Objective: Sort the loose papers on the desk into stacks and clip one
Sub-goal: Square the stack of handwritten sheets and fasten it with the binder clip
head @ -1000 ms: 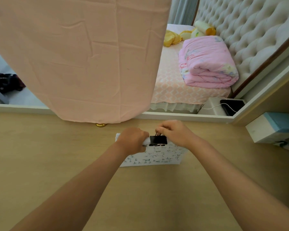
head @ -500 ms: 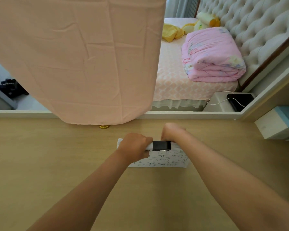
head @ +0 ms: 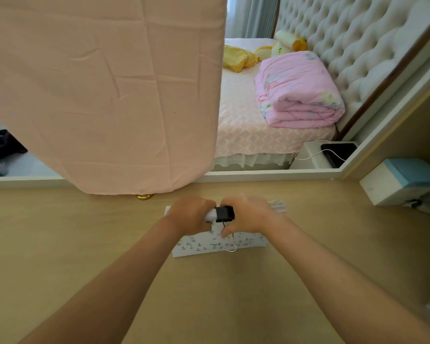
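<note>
Two bare forearms reach out over the pale wood desk [head: 209, 301] and meet over the papers [head: 199, 245], a white stack printed with small green marks. Its near edge lies on the desk; whether the far edge is lifted I cannot tell. The left hand [head: 190, 214] grips that far edge, fingers curled tight round it. Just beside it, touching, the right hand [head: 248, 216] is curled over the black clip [head: 225, 214], which sits on the same edge between the two hands. The right thumb [head: 224, 233] points down towards the near side and presses on the clip's wire handle [head: 231, 245], which lies flat on the top sheet, its loop poking out below the thumb tip. The other right fingers are hidden behind the clip. A blurred corner of paper shows past the right hand's far side.

Beyond the hands a gold base [head: 145, 196] peeks out under a hanging pink cloth [head: 104, 95]. To the right stands a white and blue box [head: 402, 181]. Farther off is a bed [head: 241, 125] with a folded pink quilt [head: 298, 93]
</note>
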`<state>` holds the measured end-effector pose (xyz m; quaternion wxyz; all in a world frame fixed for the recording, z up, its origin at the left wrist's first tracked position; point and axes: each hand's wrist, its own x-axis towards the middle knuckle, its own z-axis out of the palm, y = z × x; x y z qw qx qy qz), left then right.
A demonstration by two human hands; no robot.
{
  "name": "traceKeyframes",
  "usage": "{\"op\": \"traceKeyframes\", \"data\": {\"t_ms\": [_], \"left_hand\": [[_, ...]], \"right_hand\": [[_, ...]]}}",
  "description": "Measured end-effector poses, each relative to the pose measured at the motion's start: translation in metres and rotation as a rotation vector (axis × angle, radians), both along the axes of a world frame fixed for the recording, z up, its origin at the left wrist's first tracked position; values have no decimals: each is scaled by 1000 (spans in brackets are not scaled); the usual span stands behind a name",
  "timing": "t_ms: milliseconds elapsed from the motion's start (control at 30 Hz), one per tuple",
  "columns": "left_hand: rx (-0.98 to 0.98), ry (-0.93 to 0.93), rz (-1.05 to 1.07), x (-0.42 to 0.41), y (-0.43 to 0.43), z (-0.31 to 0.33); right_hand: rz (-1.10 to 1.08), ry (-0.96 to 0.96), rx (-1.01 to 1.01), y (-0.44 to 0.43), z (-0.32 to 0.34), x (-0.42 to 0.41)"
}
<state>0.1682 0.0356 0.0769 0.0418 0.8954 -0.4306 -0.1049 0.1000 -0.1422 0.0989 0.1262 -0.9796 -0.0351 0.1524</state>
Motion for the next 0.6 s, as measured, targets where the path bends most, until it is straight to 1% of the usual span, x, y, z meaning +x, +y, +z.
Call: {"op": "traceKeyframes", "data": {"t_ms": [33, 67, 133, 167, 233, 300, 333, 367, 500, 600], "left_hand": [[2, 6, 2, 0, 0, 1], [4, 3, 1, -1, 0, 1], [8, -23, -17, -2, 1, 1], [20, -36, -27, -3, 1, 2], [60, -35, -27, -2, 4, 4], [108, -19, -10, -1, 5, 7], [123, -14, -2, -1, 4, 9], [115, -8, 6, -3, 1, 12], [-44, 44, -10, -15, -26, 12], [-51, -17, -17, -22, -37, 3]], "right_hand": [[58, -79, -104, 3, -9, -1], [96, -159, -164, 4, -17, -2], [102, -242, -142, 2, -25, -4], [90, -227, -95, -2, -24, -5], [27, -118, -15, -14, -15, -6], [0, -3, -54, -29, -6, -7], [14, 17, -84, -35, -4, -7], [31, 19, -97, -39, -4, -8], [69, -36, -120, -42, -8, -10], [102, -129, -150, -46, -13, -13]]}}
